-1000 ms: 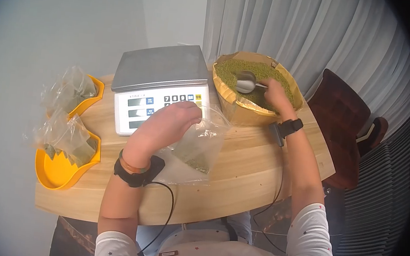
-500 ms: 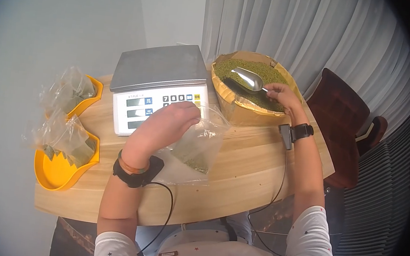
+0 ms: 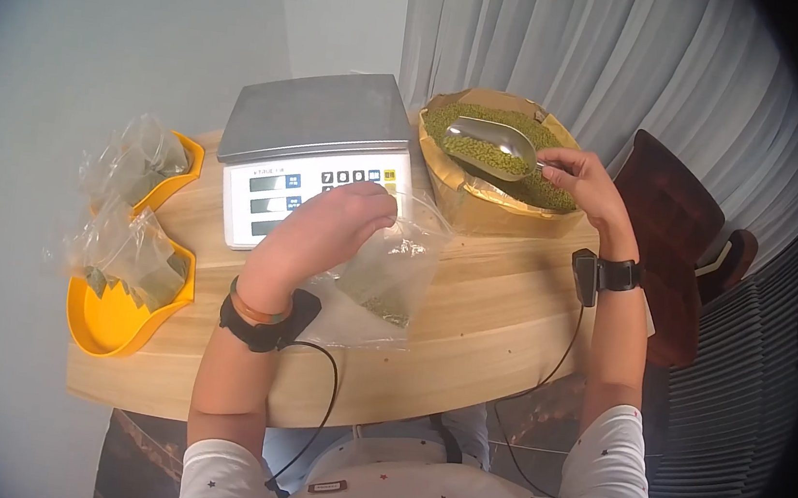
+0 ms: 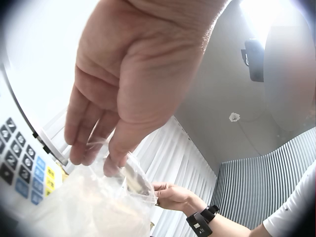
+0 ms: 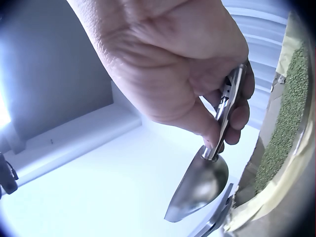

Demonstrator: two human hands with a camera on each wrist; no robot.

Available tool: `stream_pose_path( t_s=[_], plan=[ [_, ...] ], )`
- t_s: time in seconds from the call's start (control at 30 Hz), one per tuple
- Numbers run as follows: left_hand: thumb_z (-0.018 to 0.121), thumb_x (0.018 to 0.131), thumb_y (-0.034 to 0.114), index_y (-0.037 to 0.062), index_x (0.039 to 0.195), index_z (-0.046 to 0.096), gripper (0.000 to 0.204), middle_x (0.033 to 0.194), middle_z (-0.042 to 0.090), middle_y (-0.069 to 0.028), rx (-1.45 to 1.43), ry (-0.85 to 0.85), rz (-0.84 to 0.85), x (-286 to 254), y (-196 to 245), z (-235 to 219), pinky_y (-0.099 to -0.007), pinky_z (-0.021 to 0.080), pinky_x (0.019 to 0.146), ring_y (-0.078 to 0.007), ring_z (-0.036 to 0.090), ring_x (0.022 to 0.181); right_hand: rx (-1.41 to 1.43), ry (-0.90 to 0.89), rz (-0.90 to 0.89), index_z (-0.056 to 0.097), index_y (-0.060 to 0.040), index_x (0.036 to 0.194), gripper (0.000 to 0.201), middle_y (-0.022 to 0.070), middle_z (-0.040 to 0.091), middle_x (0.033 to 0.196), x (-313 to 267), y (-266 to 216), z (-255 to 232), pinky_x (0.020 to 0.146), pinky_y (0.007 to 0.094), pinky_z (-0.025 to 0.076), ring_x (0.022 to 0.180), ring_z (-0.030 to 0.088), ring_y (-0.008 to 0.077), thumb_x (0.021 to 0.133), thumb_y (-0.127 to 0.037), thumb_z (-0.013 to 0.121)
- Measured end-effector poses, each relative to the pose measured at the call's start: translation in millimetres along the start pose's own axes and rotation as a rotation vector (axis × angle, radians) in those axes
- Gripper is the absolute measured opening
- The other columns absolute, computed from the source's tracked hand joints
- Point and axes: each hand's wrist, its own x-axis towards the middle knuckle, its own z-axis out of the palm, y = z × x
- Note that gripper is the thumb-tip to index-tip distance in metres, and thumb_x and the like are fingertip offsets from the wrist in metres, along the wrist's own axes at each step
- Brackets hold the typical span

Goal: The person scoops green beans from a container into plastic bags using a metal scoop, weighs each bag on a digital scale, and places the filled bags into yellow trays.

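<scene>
My left hand (image 3: 328, 229) pinches the top edge of a clear plastic bag (image 3: 396, 273), which holds some green grains low inside and rests over the table. In the left wrist view the thumb and fingers of that hand (image 4: 133, 74) grip the bag's rim (image 4: 108, 197). My right hand (image 3: 588, 186) holds the handle of a metal scoop (image 3: 503, 136) loaded with green grains, above the open box (image 3: 495, 215) of the same grains. The right wrist view shows the right hand's (image 5: 168, 64) fingers curled round the scoop's handle, its bowl (image 5: 200, 180) seen from outside.
A scale (image 3: 320, 124) with a grey plate stands left of the box. Two yellow trays (image 3: 109, 321) with filled clear bags (image 3: 140, 261) lie at the table's left. A dark red chair (image 3: 671, 210) stands at the right, by grey curtains (image 3: 633, 60). Cables run from both wrists.
The right hand has lifted the scoop out of the grains and levelled it, and grains now lie in its bowl. The hand has shifted right. The left hand still holds the bag.
</scene>
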Motion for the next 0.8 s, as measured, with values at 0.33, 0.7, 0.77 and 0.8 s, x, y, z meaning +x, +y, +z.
stream_pose_path(
  t_s=[0.33,0.7,0.77,0.8],
  plan=[
    [0.06,0.096,0.012,-0.0008,0.094,0.058,0.013,0.087,0.059,-0.0167,-0.023,0.046,-0.003,-1.4,-1.1,0.6,-0.0416,0.048,0.075,-0.0382,0.057,0.084,-0.412,-0.107,-0.489,0.071,-0.0023,0.111,0.023,0.0098,0.068,0.091,-39.7,-82.4,38.8,0.082,0.0345,0.048,0.087,0.062,0.0239,0.088,-0.002,0.067],
    [0.062,0.095,0.012,-0.0009,0.093,0.061,0.013,0.084,0.061,-0.0157,-0.008,0.041,-0.011,-2.1,-8.0,3.3,-0.0416,0.048,0.074,-0.0368,0.058,0.082,-0.437,-0.03,-0.467,0.071,-0.0007,0.107,0.021,0.0124,0.065,0.088,-44.3,-85.4,42.3,0.078,0.038,0.047,0.084,0.062,0.0295,0.087,0.0,0.066],
    [0.061,0.095,0.012,-0.0008,0.093,0.061,0.013,0.085,0.061,-0.0158,0.014,0.024,-0.002,-2.1,-10.0,3.8,-0.0413,0.048,0.074,-0.0369,0.058,0.083,-0.461,0.003,-0.463,0.07,0.0005,0.11,0.023,0.0149,0.068,0.092,-34.3,-76.3,31.2,0.075,0.0389,0.049,0.082,0.064,0.0314,0.087,0.0,0.066],
    [0.061,0.095,0.012,-0.0008,0.093,0.061,0.013,0.085,0.061,-0.0158,0.013,0.025,0.003,-1.7,-9.3,3.4,-0.0413,0.048,0.074,-0.0369,0.058,0.083,-0.481,0.065,-0.397,0.07,0.0002,0.111,0.024,0.0157,0.069,0.096,-27.0,-68.2,27.0,0.077,0.0386,0.05,0.086,0.065,0.0328,0.088,0.0,0.065]
  ],
)
